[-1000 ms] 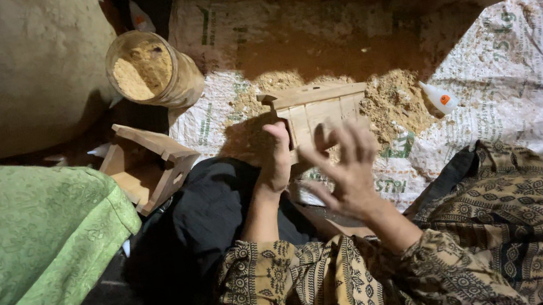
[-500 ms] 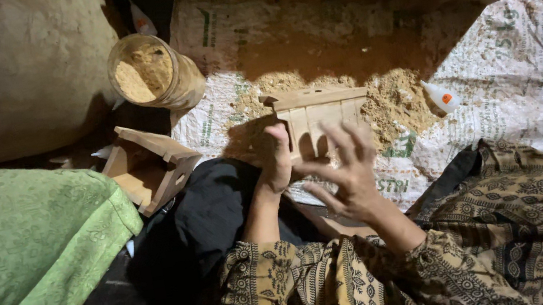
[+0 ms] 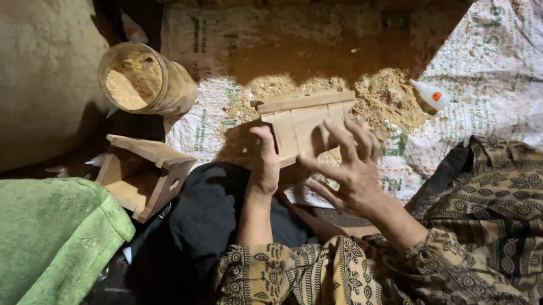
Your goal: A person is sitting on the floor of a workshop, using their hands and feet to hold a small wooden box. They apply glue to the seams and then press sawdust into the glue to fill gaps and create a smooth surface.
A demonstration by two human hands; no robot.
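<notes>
— At far left, what's there?
— Green cloth (image 3: 13, 266), then a jar of sawdust (image 3: 142, 80) w/ mouth up, kept near; a finished wooden box (image 3: 142, 173) tipped aside.
— And the hands?
— Left hand (image 3: 264, 162) clamps the slatted wooden box (image 3: 307, 125) by its left edge to steady it over the sawdust pile (image 3: 379, 95). Right hand (image 3: 354, 168) rests on the slats, fingers spread, gripping nothing. Glue bottle (image 3: 432, 95) lies just right.

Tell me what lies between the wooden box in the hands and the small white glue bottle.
In the head view, a heap of sawdust on the printed sack fills the stretch between the wooden box and glue bottle.
</notes>
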